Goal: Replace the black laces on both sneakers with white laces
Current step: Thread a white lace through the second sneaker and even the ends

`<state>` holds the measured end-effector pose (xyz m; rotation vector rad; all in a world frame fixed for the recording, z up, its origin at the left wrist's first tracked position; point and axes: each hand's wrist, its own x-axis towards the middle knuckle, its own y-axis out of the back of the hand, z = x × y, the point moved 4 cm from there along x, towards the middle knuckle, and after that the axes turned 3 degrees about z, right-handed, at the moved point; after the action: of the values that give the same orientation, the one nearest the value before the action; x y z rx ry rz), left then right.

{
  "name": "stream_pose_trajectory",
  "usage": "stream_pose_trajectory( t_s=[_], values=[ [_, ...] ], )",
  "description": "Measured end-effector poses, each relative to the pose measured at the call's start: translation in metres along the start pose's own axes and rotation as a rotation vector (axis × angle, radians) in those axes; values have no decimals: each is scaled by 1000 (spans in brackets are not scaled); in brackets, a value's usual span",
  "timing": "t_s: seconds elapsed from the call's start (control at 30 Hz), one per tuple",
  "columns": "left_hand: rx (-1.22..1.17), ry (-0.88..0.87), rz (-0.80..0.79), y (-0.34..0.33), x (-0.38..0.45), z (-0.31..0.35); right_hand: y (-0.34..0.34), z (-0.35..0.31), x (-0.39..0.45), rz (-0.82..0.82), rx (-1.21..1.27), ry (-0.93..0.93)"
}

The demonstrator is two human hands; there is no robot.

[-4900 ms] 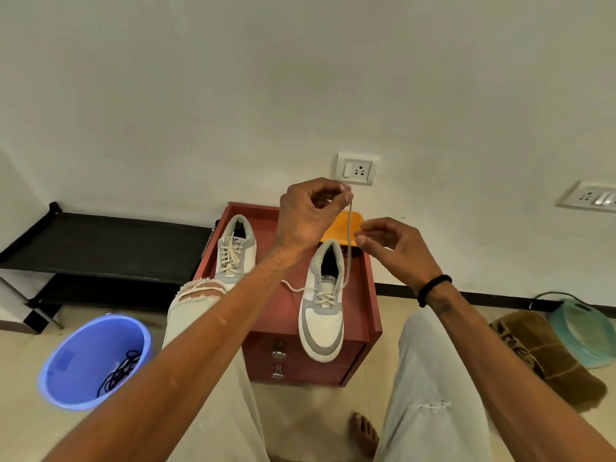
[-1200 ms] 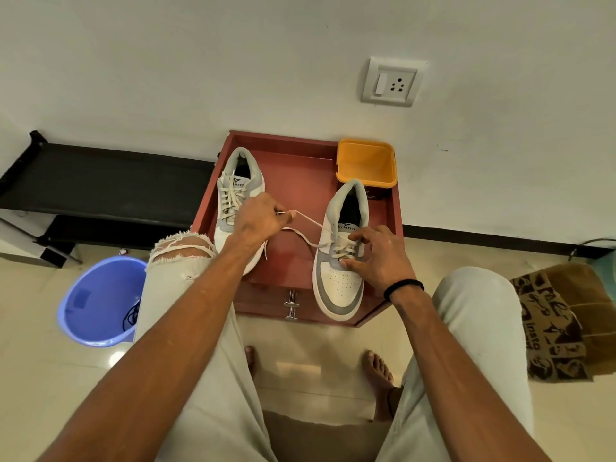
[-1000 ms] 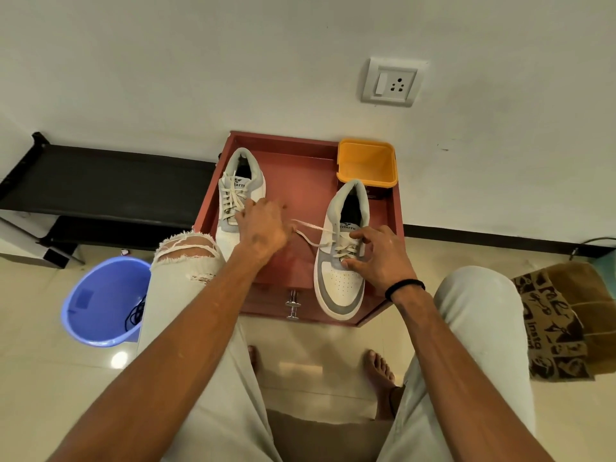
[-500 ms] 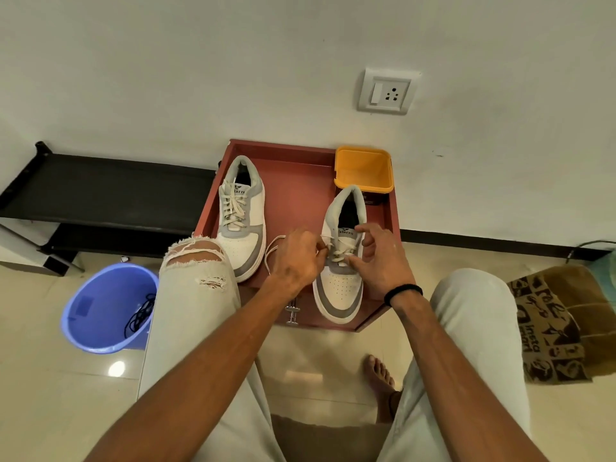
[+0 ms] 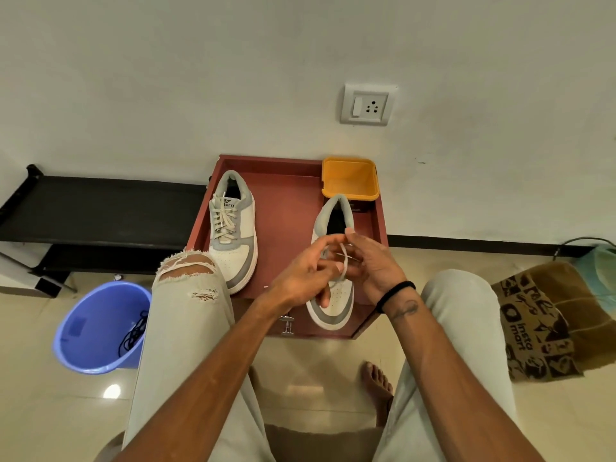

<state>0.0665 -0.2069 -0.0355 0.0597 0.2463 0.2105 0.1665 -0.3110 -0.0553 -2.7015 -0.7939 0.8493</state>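
White lace ends are pinched by both hands, left hand and right hand, over the right sneaker on the desk; seemingly knotting. Next: cinch the bow evenly.

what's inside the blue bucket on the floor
Inside the blue bucket a tangle of black laces lies against its right inner wall. The person's knee covers the bucket's right edge, so anything further there is hidden.
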Motion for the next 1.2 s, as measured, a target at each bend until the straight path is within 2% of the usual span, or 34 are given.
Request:
stream_pose_trajectory(
  t_s=[0.07, 0.17, 0.2, 0.3, 0.4, 0.57, 0.63, 0.7, 0.77, 0.87, 0.97, 1.07, 1.2],
  values=[
    [94, -94, 100, 4, -3, 1, 6, -7, -2, 3, 147, 29],
    [608, -366, 430, 28, -1, -6, 10, -14, -4, -36, 179, 56],
    [711, -408, 472, 30, 1, -8, 10, -16, -6, -67, 144, 60],
    [667, -460, 330, 20, 6, -6, 8, -19, -15, -176, -5, 62],
    [524, -380, 215, 14, 9, -6, 14, -24, -18, -190, -94, 83],
    [529, -233, 451, 41, 12, -14, 59, -42, -15, 94, 15, 178],
    [668, -191, 467, 50, 12, -17, 71, -45, -15, 186, -46, 228],
    [810, -183, 429, 50, 11, -14, 70, -47, -14, 225, -212, 292],
    [860, -241, 429, 44, 10, -3, 58, -52, -12, 169, -456, 355],
    [796, -379, 425, 31, 19, 13, 32, -54, -6, -23, -721, 375],
    [639, -376, 305, 23, 35, 13, 21, -53, 0, -33, -780, 412],
    [631, -365, 290, 27, 48, 11, 21, -51, 7, 44, -793, 450],
    [663, -344, 260, 38, 66, 13, 17, -47, 23, 27, -824, 500]
  ],
)
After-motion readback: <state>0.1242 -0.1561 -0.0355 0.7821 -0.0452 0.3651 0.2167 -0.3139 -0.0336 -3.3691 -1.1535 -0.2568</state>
